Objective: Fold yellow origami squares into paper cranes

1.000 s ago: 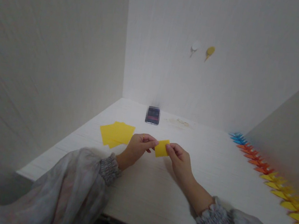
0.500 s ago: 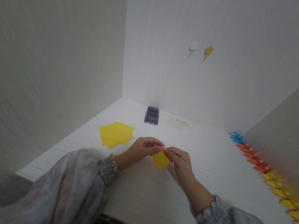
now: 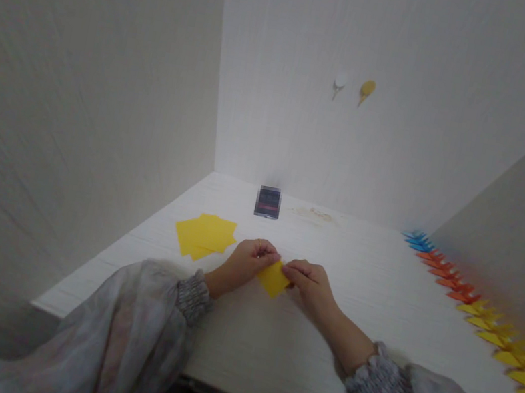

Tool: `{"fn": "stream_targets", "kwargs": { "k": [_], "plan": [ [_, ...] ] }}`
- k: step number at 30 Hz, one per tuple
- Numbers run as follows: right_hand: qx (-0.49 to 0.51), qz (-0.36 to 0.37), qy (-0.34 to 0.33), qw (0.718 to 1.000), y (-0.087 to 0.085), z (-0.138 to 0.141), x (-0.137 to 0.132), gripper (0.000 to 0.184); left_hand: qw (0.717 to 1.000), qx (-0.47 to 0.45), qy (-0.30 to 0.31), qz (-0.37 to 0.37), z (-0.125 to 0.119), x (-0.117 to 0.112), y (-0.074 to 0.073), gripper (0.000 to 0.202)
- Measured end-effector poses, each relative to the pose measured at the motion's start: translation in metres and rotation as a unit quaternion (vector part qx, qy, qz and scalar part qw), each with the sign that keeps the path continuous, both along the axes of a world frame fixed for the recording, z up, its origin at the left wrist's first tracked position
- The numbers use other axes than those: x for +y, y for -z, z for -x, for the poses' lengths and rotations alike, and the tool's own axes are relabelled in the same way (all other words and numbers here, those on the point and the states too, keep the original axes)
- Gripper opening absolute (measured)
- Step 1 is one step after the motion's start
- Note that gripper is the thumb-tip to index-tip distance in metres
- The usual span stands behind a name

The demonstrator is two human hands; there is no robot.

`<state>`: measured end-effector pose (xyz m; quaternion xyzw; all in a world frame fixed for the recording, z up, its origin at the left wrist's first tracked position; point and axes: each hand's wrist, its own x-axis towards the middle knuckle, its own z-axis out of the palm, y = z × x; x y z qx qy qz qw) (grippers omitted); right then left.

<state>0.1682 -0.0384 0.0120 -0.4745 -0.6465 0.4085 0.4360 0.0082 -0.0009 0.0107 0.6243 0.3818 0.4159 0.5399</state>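
Observation:
Between my two hands is a small yellow piece of folded paper (image 3: 274, 281), one corner pointing down toward me. My left hand (image 3: 250, 259), with a ring on one finger, pinches its upper left edge between thumb and fingers. At its right corner, my right hand (image 3: 312, 284) grips the paper with thumb and forefinger. Left of my left hand, several yellow paper sheets (image 3: 205, 235) lie fanned out in a loose pile on the white table (image 3: 265, 353).
A row of folded paper cranes in yellow (image 3: 510, 345), red-orange (image 3: 449, 277) and blue (image 3: 418, 241) runs along the right wall. A dark blurred box (image 3: 268, 203) stands at the back. Two hooks, white (image 3: 339, 83) and yellow (image 3: 367, 89), hang on the back wall.
The folded paper has shifted slightly left and turned a little. My fingertips have moved farther apart along its upper edges; both hands still hold it.

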Motion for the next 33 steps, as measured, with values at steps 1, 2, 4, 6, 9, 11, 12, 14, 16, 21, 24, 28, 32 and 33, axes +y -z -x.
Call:
{"fn": "stream_targets", "kwargs": {
  "k": [1,2,4,6,9,11,12,14,16,21,24,28,32,33],
  "plan": [
    [0.000,0.004,0.009,1.000,-0.001,-0.002,-0.001,0.023,1.000,-0.007,-0.024,0.004,0.003,0.003,-0.001,0.023],
    [0.000,0.006,0.021,1.000,-0.002,-0.004,-0.001,0.023,0.998,-0.017,-0.053,0.010,0.007,0.006,-0.002,0.023],
    [0.005,0.009,0.050,0.999,-0.004,-0.008,-0.003,0.022,0.992,-0.047,-0.113,0.024,0.013,0.012,-0.004,0.024],
    [0.016,-0.004,0.071,0.997,-0.005,-0.011,-0.003,0.022,0.992,-0.052,-0.115,0.027,0.017,0.017,-0.003,0.025],
    [0.019,-0.058,0.079,0.995,-0.005,-0.009,-0.001,0.023,0.995,-0.021,-0.092,0.014,0.012,0.015,0.002,0.027],
    [0.001,-0.079,0.063,0.995,-0.002,-0.004,0.001,0.020,0.998,0.011,-0.059,-0.008,0.005,0.011,0.005,0.027],
    [-0.010,-0.078,0.064,0.995,-0.001,-0.001,0.001,0.017,0.999,0.021,-0.042,-0.015,0.002,0.008,0.006,0.026],
    [-0.040,-0.065,0.050,0.996,0.002,0.004,0.002,0.016,0.999,0.025,-0.019,-0.012,-0.003,0.003,0.006,0.024],
    [-0.057,-0.049,0.043,0.996,0.004,0.008,0.002,0.017,1.000,0.017,-0.007,0.008,-0.005,0.001,0.004,0.023],
    [-0.040,-0.008,0.033,0.999,0.007,0.010,0.003,0.018,0.999,0.016,0.007,0.033,-0.005,-0.002,0.001,0.021],
    [-0.021,0.006,0.020,1.000,0.008,0.010,0.004,0.017,0.999,0.026,0.006,0.021,-0.006,-0.003,0.001,0.020],
    [-0.017,-0.003,0.020,1.000,0.007,0.006,0.005,0.016,1.000,0.021,-0.017,0.011,-0.002,0.001,0.002,0.022],
    [-0.006,-0.035,0.054,0.998,0.004,-0.006,0.005,0.015,0.994,-0.003,-0.110,0.014,0.006,0.011,0.006,0.024],
    [-0.001,-0.042,0.063,0.997,0.004,-0.009,0.005,0.015,0.993,-0.006,-0.116,0.020,0.008,0.013,0.007,0.025]
  ]
}}
